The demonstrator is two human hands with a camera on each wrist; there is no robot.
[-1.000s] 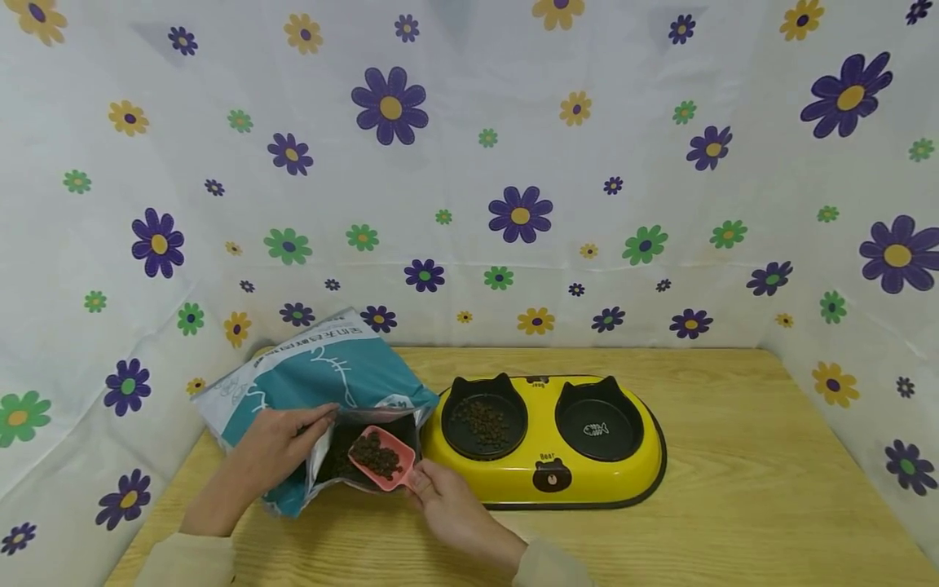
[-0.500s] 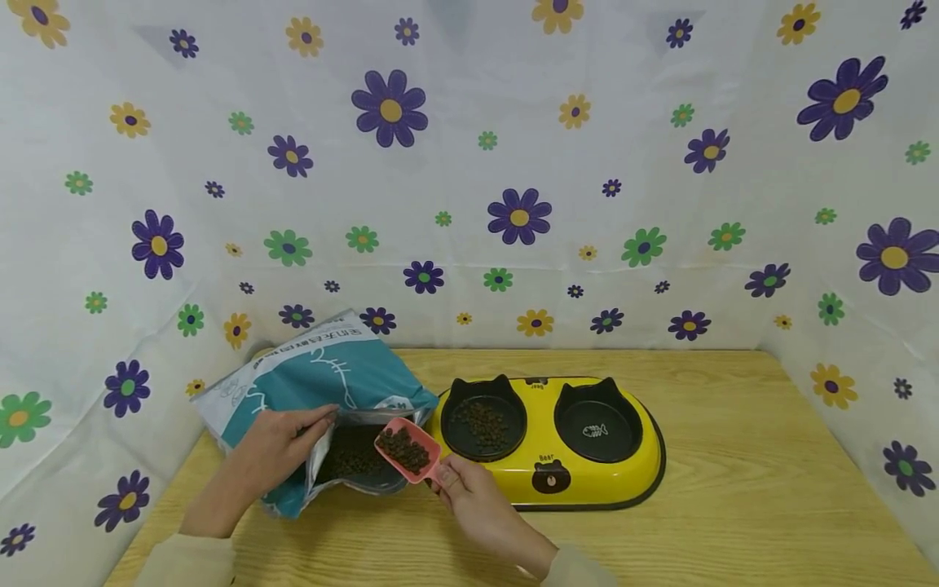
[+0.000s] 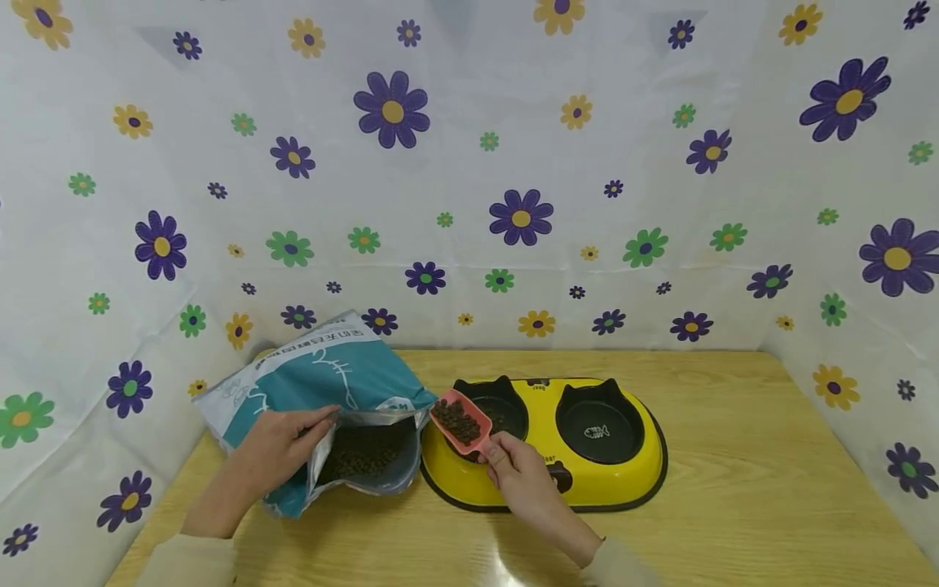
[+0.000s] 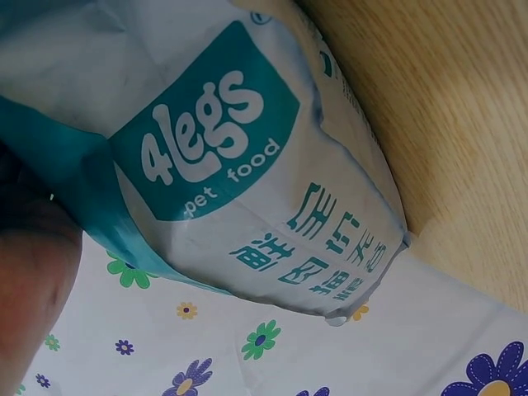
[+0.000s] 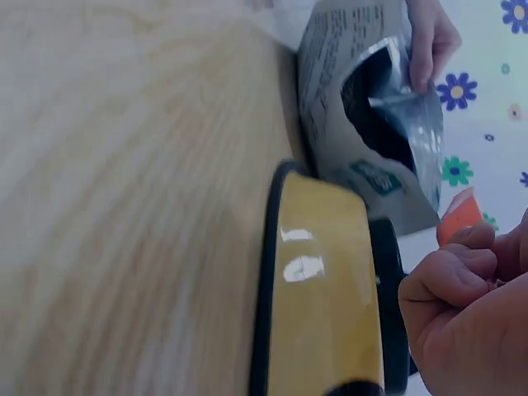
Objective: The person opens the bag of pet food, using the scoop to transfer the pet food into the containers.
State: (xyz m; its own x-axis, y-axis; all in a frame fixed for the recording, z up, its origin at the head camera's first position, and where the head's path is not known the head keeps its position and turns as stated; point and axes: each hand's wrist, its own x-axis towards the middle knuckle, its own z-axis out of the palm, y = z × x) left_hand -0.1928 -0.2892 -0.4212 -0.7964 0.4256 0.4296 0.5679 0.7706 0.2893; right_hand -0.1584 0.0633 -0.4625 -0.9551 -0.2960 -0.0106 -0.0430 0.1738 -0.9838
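Note:
My right hand (image 3: 528, 485) grips the handle of a pink scoop (image 3: 480, 422) heaped with brown kibble (image 3: 456, 421). The scoop hangs over the left side of a black cat-eared bowl (image 3: 513, 398), partly hiding it and the kibble inside. That bowl sits in a yellow double feeder (image 3: 541, 416). To the left, my left hand (image 3: 275, 448) pinches the mouth edge of a teal and white pet food bag (image 3: 348, 375). The bag lies tilted with its mouth gaping toward me, and more kibble shows inside. In the left wrist view the bag's printed front (image 4: 214, 124) fills the middle.
A second black bowl (image 3: 596, 430), with a fish-bone print on its bottom, sits at the feeder's right. All stands on a wooden table (image 3: 741, 481). A white flowered cloth (image 3: 455, 163) hangs behind and along both sides.
My right hand has carried the loaded scoop from the bag's mouth rightward to over the left bowl. The left hand and the bag have stayed in place.

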